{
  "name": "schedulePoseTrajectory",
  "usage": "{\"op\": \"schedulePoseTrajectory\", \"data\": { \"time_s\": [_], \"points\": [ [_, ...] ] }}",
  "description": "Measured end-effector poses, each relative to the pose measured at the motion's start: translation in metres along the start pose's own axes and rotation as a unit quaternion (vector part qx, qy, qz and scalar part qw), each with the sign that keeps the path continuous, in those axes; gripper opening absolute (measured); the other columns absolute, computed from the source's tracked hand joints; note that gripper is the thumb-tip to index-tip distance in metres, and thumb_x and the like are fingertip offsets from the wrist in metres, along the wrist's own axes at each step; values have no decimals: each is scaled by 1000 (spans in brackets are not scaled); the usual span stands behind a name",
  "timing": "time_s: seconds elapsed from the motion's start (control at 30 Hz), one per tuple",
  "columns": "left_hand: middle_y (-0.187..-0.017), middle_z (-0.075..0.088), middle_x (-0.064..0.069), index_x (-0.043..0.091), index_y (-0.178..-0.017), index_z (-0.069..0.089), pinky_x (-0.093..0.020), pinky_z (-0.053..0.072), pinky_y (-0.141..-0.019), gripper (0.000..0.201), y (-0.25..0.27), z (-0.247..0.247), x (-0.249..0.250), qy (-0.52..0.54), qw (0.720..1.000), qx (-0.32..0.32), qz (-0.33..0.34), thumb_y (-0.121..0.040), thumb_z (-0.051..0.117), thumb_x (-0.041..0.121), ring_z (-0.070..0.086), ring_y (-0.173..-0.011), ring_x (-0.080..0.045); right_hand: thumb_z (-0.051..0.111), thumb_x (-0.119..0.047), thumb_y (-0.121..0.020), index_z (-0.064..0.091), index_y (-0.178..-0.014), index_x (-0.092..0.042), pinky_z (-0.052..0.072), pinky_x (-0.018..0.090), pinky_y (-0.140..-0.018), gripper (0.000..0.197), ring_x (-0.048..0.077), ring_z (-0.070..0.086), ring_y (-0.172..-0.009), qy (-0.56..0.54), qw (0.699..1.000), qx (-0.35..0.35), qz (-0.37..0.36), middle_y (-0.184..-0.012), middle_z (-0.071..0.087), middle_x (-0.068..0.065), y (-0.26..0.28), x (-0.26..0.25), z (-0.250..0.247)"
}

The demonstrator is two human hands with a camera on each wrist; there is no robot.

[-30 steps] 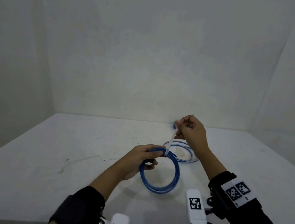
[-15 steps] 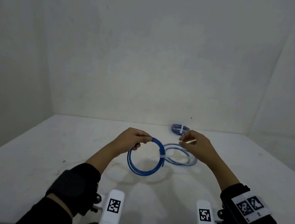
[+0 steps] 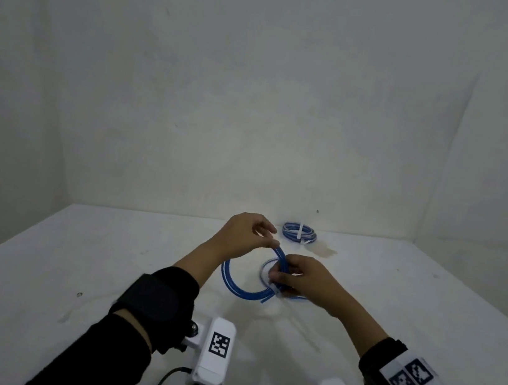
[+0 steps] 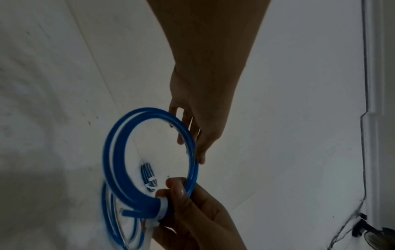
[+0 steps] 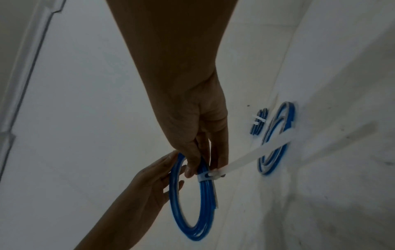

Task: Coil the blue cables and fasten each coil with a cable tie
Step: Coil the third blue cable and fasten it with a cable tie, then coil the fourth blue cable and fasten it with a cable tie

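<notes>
I am holding the coil (image 3: 243, 284) up with both hands just below the middle of the head view: my left hand (image 3: 245, 235) is pinching its top arc between thumb and fingertips, and my right hand (image 3: 302, 280) is closing round the strands on its right side, right by the cable tie (image 5: 208, 175). The table (image 3: 75, 248) is lying beneath, white and faintly scuffed.

The tie is already wrapping the bundle, its long tail (image 5: 256, 151) sticking out toward the right of the right wrist view. To finish well I would judge it best to keep the strands pressed flat together at the tie while drawing the tail through — otherwise the springy loops may fan apart, and two cut ends (image 4: 130, 212) are already poking free near the strap.

The cable is looking smooth, glossy and stiff enough to hold a round hoop; the tie is a flat, pale, slightly translucent plastic strip. A loose coil (image 5: 275, 140) is lying on the table behind, and a finished coil (image 3: 299, 233) — smaller, tightly bound — is sitting further back.
</notes>
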State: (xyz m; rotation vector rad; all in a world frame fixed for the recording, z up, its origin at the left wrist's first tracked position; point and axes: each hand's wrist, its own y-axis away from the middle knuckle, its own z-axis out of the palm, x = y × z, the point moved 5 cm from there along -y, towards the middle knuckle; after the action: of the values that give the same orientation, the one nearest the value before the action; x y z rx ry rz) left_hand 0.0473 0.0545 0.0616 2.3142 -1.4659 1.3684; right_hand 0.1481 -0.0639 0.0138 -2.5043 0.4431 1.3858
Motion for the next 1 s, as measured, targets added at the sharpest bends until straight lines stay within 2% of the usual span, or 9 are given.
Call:
{"op": "schedulePoseTrajectory", "data": {
  "time_s": [0.1, 0.2, 0.27, 0.33, 0.57, 0.73, 0.83, 0.9, 1.0],
  "points": [
    [-105, 65, -1, 12, -110, 63, -20, 44, -77, 24, -16, 4, -11, 42, 993, 111, -6, -89, 63, 24, 59, -94, -15, 67, -13, -89, 66, -102, -8, 60, 26, -75, 14, 22, 71, -84, -54, 998, 31, 26, -100, 72, 16, -13, 17, -18],
    [-107, 62, -2, 9, -110, 59, -21, 41, -78, 21, -26, 16, -30, 67, 984, 160, -37, -95, 52, 22, 55, -95, -13, 72, -9, -84, 62, -107, -2, 60, 25, -63, 26, 19, 72, -72, -163, 981, 93, 44, -92, 72, 21, -27, 36, -42],
    [-107, 61, -3, 9, -109, 59, -23, 41, -80, 19, -32, 31, -53, 56, 984, 157, -66, -95, 50, 20, 55, -94, -15, 73, -7, -83, 57, -111, 0, 57, 22, -53, 33, 13, 70, -59, -198, 966, 158, 55, -84, 70, 18, -36, 47, -60],
    [-109, 63, -5, 10, -108, 60, -29, 46, -86, 18, -40, 47, -79, 28, 986, 137, -88, -94, 52, 16, 58, -99, -19, 73, -9, -84, 55, -113, 1, 57, 21, -52, 36, 12, 69, -56, -218, 953, 203, 52, -82, 69, 17, -50, 55, -77],
    [-123, 57, -12, 8, -117, 56, -44, 42, -100, 26, -73, 77, -135, -41, 985, 101, -136, -94, 50, 18, 51, -118, -27, 72, -14, -86, 51, -120, 4, 61, 26, -63, 43, 24, 69, -78, -288, 913, 289, 7, -94, 68, 21, -134, 49, -113],
    [-134, 52, -5, 18, -130, 49, -38, 32, -105, 35, -85, 91, -164, -105, 978, 67, -166, -99, 42, 31, 44, -126, -24, 76, -15, -83, 59, -102, 10, 61, 38, -72, 36, 31, 70, -77, -265, 909, 321, 19, -96, 68, 27, -208, 53, -118],
    [-140, 48, -4, 19, -134, 47, -36, 23, -109, 39, -87, 101, -175, -145, 972, 50, -176, -99, 40, 34, 41, -130, -22, 80, -19, -79, 50, -120, 6, 59, 42, -80, 56, 33, 69, -91, -246, 898, 362, 48, -108, 63, 21, -242, 74, -122],
    [-140, 47, -3, 18, -133, 49, -34, 18, -109, 39, -86, 105, -178, -159, 971, 62, -167, -98, 43, 33, 40, -131, -20, 80, -22, -78, 45, -123, 2, 57, 41, -85, 62, 28, 66, -91, -208, 899, 378, 75, -106, 58, 14, -258, 97, -128],
    [-134, 50, -3, 19, -127, 53, -32, 19, -106, 38, -88, 105, -180, -165, 971, 75, -154, -94, 50, 36, 43, -126, -20, 86, -37, -66, 57, -112, 5, 59, 34, -68, 69, 27, 69, -84, -167, 917, 343, 117, -101, 69, 18, -286, 143, -131]
  ]
}}
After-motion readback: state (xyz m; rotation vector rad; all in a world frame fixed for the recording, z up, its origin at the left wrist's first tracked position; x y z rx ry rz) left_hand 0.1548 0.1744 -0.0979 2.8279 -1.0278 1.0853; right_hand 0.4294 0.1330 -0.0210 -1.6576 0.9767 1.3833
